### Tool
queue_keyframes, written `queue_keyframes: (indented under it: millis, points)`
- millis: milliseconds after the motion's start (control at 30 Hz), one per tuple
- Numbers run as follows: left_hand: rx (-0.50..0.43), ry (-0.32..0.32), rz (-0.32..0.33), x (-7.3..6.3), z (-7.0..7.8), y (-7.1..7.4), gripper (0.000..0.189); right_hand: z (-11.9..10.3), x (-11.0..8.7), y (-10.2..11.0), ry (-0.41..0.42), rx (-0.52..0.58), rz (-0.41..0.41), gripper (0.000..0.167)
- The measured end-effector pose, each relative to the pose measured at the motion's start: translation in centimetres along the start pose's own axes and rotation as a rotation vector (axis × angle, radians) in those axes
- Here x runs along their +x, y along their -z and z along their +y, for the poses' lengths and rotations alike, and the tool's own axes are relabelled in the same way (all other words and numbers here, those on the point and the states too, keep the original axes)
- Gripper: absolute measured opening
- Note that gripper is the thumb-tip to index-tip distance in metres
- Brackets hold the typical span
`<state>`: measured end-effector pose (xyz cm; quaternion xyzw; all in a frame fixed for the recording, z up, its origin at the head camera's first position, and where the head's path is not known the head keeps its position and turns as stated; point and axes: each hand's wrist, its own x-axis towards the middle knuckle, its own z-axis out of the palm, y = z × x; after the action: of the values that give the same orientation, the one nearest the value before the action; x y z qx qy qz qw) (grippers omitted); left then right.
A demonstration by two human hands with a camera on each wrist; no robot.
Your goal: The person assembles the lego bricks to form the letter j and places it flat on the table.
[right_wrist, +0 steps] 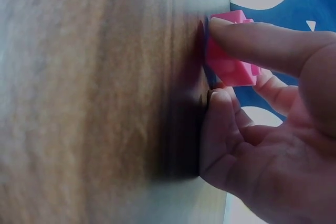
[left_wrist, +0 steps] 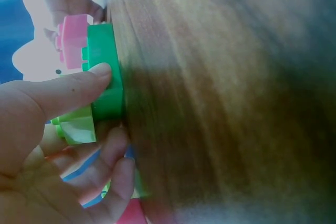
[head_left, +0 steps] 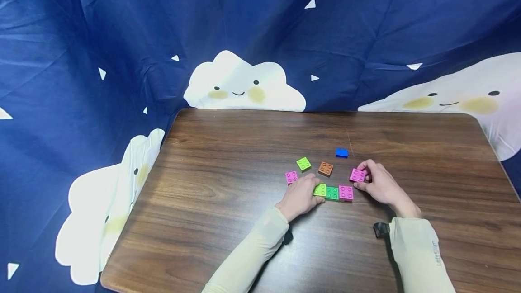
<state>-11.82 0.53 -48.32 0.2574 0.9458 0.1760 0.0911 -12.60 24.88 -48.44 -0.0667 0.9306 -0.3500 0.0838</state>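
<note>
My left hand (head_left: 300, 195) grips the left end of a joined row of toy building bricks. Its thumb presses the side of the green brick (left_wrist: 107, 98), and the other fingers curl round the far side. On the green brick sit a lime brick (left_wrist: 79, 126) at the hand's end and a pink brick (left_wrist: 75, 40) at the other. Studs of the green brick (head_left: 332, 193) show between them in the head view. To the right of the row, my right hand (head_left: 380, 183) pinches a separate pink brick (right_wrist: 231, 56) between thumb and fingers, studs upward, low over the table.
Behind the left hand lie another pink brick (head_left: 291, 177) and a lime brick (head_left: 303, 163). A brown brick (head_left: 325, 168) is behind the row, with a blue brick (head_left: 342, 153) farther back. The wooden table (head_left: 220, 171) ends at a blue curtain (head_left: 142, 21) with clouds.
</note>
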Motion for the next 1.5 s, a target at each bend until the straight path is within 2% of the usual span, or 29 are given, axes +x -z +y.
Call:
queue_keyframes:
  millis: [800,1067,1300,1500]
  points:
    - [-0.004,-0.001,-0.003,0.0,0.0,0.1,0.037,0.4,-0.3,0.1,-0.062,0.039,-0.006,0.039]
    - [-0.004,0.005,-0.010,0.1,0.1,0.0,0.037,0.2,-0.6,0.1,-0.064,0.045,0.002,0.039]
    - [-0.016,0.016,-0.012,0.0,0.0,-0.1,0.038,0.2,-0.9,0.0,-0.034,0.049,0.025,0.037]
    - [-0.008,0.010,-0.010,0.0,0.0,0.0,0.037,0.2,-1.1,0.0,-0.047,0.067,0.019,0.037]
